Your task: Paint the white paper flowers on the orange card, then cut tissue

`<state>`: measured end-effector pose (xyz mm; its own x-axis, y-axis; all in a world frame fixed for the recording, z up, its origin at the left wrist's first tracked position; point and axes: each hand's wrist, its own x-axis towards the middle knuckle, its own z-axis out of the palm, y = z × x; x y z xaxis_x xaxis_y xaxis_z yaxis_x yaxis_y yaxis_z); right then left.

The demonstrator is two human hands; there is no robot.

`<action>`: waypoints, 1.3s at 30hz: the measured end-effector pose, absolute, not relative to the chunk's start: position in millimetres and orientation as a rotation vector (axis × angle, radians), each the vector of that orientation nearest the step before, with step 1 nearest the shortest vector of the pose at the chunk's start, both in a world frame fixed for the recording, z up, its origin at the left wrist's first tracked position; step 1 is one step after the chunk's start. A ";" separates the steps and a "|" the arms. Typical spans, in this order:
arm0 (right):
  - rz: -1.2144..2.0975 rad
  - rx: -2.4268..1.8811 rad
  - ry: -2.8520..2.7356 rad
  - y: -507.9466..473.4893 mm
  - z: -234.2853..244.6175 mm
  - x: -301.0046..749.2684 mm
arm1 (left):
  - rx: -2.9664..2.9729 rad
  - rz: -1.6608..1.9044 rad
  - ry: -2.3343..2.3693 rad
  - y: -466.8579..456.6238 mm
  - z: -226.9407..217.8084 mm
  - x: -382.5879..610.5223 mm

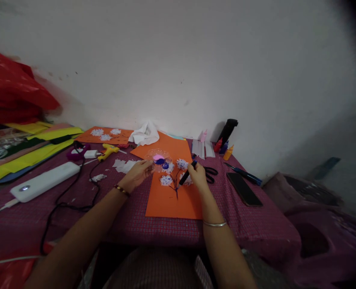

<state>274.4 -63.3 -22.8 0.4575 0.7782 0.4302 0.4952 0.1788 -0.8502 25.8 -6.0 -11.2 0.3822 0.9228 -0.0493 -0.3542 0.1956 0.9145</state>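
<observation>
My left hand (pixel 142 171) grips the edge of a clear plastic palette (pixel 150 155) with pink and dark blue paint in it. The palette is held over the orange sheet (pixel 168 206). My right hand (pixel 197 174) is closed around a thick black marker-like pen (pixel 187 173), slanted down to the left. Its tip is at or just above dark painted stems (pixel 176 189) on the sheet; contact cannot be made out. White flowers (pixel 166 180) with blue specks lie around the stems. Black-handled scissors (pixel 211 173) lie beside my right hand, partly hidden.
Paint bottles (pixel 228 153), a blue cutter (pixel 248 176) and a phone (pixel 244 189) lie to the right. Leftward are a yellow glue gun (pixel 108 151), its black cable (pixel 75 208) and a white power bank (pixel 45 181). Behind are crumpled white tissue (pixel 144 133) and another orange flower sheet (pixel 90 138).
</observation>
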 end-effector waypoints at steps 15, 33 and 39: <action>0.548 -1.321 -0.998 -65.0 -18.9 273.5 | 0.997 0.996 0.719 -4.5 -13.4 24.2; 0.539 -1.149 -0.793 -113.9 -30.7 295.2 | 0.904 1.060 0.768 -2.9 -17.1 25.1; 0.559 -1.147 -0.803 -113.1 -32.4 297.1 | 0.879 1.092 0.750 1.2 -22.7 25.2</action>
